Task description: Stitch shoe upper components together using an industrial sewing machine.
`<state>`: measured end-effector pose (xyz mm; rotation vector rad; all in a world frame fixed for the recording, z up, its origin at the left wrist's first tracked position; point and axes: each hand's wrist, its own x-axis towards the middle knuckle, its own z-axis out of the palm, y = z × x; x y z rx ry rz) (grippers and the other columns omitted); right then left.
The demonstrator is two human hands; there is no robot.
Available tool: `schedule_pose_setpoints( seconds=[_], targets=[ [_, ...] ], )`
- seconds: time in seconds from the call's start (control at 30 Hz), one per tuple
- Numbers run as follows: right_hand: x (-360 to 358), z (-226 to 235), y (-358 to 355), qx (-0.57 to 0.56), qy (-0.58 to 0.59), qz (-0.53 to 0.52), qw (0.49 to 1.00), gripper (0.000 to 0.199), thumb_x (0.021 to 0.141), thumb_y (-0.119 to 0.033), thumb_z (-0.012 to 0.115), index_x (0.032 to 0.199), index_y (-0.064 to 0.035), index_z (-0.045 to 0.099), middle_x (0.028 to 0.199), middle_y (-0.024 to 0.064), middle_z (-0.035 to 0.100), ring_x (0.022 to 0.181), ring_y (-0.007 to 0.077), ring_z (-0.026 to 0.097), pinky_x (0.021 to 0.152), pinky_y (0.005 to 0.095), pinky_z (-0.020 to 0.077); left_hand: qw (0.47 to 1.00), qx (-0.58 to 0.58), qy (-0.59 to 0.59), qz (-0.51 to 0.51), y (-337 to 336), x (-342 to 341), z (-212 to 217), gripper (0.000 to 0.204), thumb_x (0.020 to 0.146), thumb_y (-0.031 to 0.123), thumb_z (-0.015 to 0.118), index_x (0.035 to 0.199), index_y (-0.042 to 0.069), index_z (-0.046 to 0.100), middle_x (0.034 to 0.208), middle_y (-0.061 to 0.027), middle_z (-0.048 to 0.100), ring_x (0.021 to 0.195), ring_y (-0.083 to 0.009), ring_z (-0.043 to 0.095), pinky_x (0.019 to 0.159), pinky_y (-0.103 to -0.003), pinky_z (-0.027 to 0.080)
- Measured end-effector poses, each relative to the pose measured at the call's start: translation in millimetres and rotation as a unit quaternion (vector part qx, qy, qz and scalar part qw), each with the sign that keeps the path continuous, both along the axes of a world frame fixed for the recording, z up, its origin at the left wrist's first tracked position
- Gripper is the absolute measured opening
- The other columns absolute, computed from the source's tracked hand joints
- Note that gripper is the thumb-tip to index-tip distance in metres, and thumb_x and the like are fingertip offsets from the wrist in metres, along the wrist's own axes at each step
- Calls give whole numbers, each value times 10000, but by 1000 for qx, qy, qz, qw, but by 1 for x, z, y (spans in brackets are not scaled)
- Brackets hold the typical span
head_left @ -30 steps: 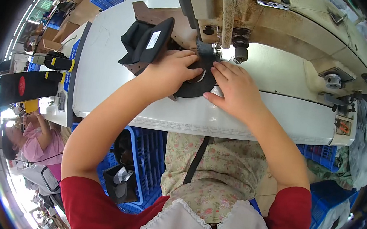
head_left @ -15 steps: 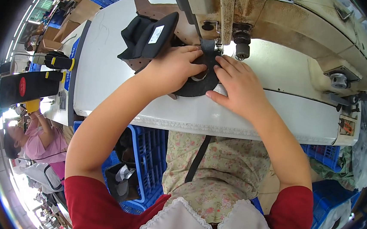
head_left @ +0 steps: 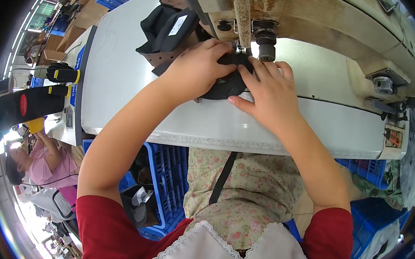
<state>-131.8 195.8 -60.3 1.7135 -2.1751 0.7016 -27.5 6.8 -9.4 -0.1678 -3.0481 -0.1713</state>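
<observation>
A curved black fabric piece (head_left: 228, 89), shaped like a cap's visor, lies flat on the sewing machine's white bed, its far edge by the presser foot (head_left: 240, 49). My left hand (head_left: 196, 69) bends over its left side, with fingers and thumb closed on the fabric near the foot. On its right side rests my right hand (head_left: 270, 92), fingers spread and thumb stretched toward the near edge. Joined to or lying against the left of it is a bulky black padded part (head_left: 169, 31) with a white label and brown panels (head_left: 162, 58) with holes. My left hand hides where they meet.
The sewing machine's arm (head_left: 318, 26) reaches over the bed from the right. A blue crate (head_left: 164, 184) with dark pieces stands below the table's ruler-marked front edge (head_left: 206, 142). Another person in pink (head_left: 51, 166) sits at the left. More blue crates (head_left: 372, 230) stand right.
The black fabric piece has moved a little away from me, toward the machine. My right fingers have bent and shifted over it; my left hand has moved slightly along with it.
</observation>
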Motion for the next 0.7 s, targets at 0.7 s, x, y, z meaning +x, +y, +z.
schedule_pose_setpoints(
  seconds=[0.7],
  targets=[
    [-14,-4,7,32,-65,50,996,595,708,-409,769,1093,26,640,1287,193,611,1266,320,528,1081,412,385,996,-51,64,-35,5,4,-7,414,721,-35,606,1079,128,736,1294,-97,619,1235,-309,544,1007,-421,473]
  ],
)
